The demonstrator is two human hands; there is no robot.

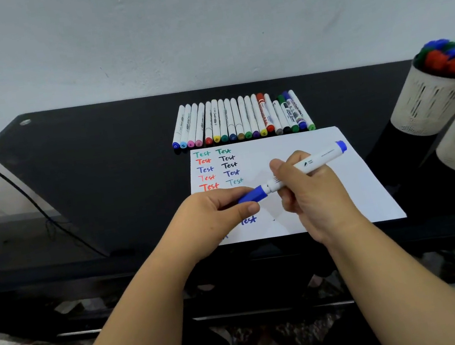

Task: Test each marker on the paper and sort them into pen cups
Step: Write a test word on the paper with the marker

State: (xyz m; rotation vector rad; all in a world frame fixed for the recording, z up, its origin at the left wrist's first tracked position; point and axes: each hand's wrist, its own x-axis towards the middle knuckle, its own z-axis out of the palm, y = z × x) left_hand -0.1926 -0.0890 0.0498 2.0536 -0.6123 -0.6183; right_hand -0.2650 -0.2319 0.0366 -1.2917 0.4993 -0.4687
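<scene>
- Item, blue marker [303,171]: was held level above the middle of the paper [340,185], white barrel running from about 8 o'clock to 2 o'clock, a blue end at each extremity.
- Right hand [309,192]: fingers and thumb were curled around the barrel near its middle, gripping it.
- Left hand [215,218]: thumb and fingers were pinching the blue cap [251,194] at the marker's 8 o'clock end. Whether the cap was going on or coming off could not be told.
- Paper: lay on the black table [103,176], carrying two columns of "Test" words in green, red, blue and black toward its 10 o'clock corner; one blue "Test" showed below the left hand.
- Marker row [242,118]: untested stock lay side by side at 12 o'clock of the paper, just beyond its far edge.
- Pen cups [431,100]: two pale slotted cups stood at 3 o'clock, well apart from the paper; the farther one held capped markers.
- Risk, cap: a crooked seat or a hard pull would likely let the tip streak the fingers or the paper.
- Risk, paper: nothing was pinning the sheet; a hand dragging across it could shift it or smear ink that had not dried.
- Risk, sorting: a hurried reach toward 3 o'clock could tip the nearer cup or land the marker in the wrong one.
- Risk, row: a sleeveless forearm swinging past 12 o'clock could set the round barrels rolling.
</scene>
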